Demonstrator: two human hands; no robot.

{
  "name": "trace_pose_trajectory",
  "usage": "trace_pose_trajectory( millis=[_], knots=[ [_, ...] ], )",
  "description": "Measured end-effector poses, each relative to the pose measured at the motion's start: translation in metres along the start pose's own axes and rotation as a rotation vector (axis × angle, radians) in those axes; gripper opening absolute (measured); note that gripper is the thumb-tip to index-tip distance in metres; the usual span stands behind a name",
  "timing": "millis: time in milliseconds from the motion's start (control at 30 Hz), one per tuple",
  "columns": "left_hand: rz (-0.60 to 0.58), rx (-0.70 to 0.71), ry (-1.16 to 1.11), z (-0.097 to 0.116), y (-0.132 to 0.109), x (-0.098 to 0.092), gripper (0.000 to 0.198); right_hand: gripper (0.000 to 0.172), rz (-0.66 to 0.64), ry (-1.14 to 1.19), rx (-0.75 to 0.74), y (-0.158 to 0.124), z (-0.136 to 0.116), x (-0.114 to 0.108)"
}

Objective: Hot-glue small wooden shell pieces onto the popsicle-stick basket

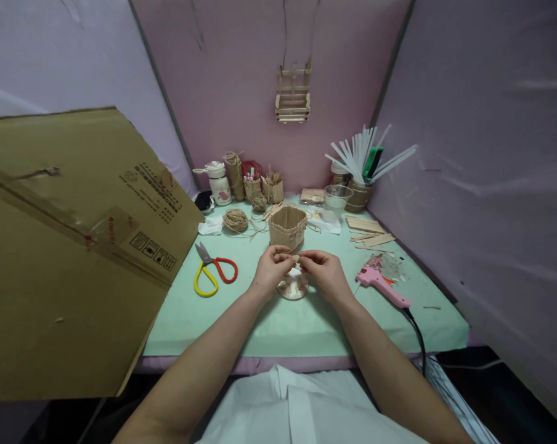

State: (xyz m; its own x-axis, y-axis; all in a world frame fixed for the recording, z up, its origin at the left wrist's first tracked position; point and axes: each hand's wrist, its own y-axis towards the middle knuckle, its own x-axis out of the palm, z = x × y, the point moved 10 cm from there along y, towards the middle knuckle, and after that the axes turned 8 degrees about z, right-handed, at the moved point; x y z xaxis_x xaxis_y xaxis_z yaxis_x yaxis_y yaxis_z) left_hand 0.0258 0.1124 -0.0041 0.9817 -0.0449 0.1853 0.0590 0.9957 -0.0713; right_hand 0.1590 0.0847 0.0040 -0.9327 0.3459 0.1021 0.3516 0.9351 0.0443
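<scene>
The table carries all of these things. On it the box stands upright with its open side up, just beyond the left hand and slightly to its right; in this view the fingers overlap its near edge, so I cannot tell if they touch. The scissors lie on the left side, and the gun lies on the right side, nearer to the right hand. Both hands have the thumb and fingers closed, and their tips meet around one small pale piece. The disc is seen below the fingertips, on the person's side, partly covered by the hands. The piece is between the box and the disc, equally near to both hands; its long axis is too small to tell
</scene>
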Motion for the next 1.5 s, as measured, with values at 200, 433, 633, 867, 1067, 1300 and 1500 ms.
trace_pose_trajectory(
  millis=[200,433,633,867,1067,1300,1500],
  knots=[
    [-0.007,-0.005,-0.018,-0.001,0.0,0.0,0.046,0.02,-0.01,0.015,-0.002,0.0,0.001,0.001],
    [0.011,0.001,-0.012,-0.002,0.003,-0.001,0.035,0.019,-0.008,-0.041,-0.066,0.002,-0.001,-0.001],
    [0.071,0.061,0.007,0.003,0.009,-0.012,0.019,0.016,-0.025,-0.235,-0.161,0.005,0.002,-0.002],
    [0.05,0.041,0.077,0.004,0.004,-0.01,0.018,0.017,-0.034,-0.388,-0.24,0.007,-0.001,-0.004],
    [0.065,0.069,0.093,0.01,0.003,-0.011,0.017,0.016,-0.136,-0.764,-0.269,0.003,0.009,0.008],
    [0.074,0.073,0.107,0.012,0.003,-0.013,0.016,0.019,-0.081,-1.085,-0.424,-0.009,-0.009,0.007],
    [0.082,0.08,0.111,0.014,0.004,-0.015,0.015,0.019,-0.169,-1.39,-0.522,-0.025,-0.019,0.022]
  ],
)
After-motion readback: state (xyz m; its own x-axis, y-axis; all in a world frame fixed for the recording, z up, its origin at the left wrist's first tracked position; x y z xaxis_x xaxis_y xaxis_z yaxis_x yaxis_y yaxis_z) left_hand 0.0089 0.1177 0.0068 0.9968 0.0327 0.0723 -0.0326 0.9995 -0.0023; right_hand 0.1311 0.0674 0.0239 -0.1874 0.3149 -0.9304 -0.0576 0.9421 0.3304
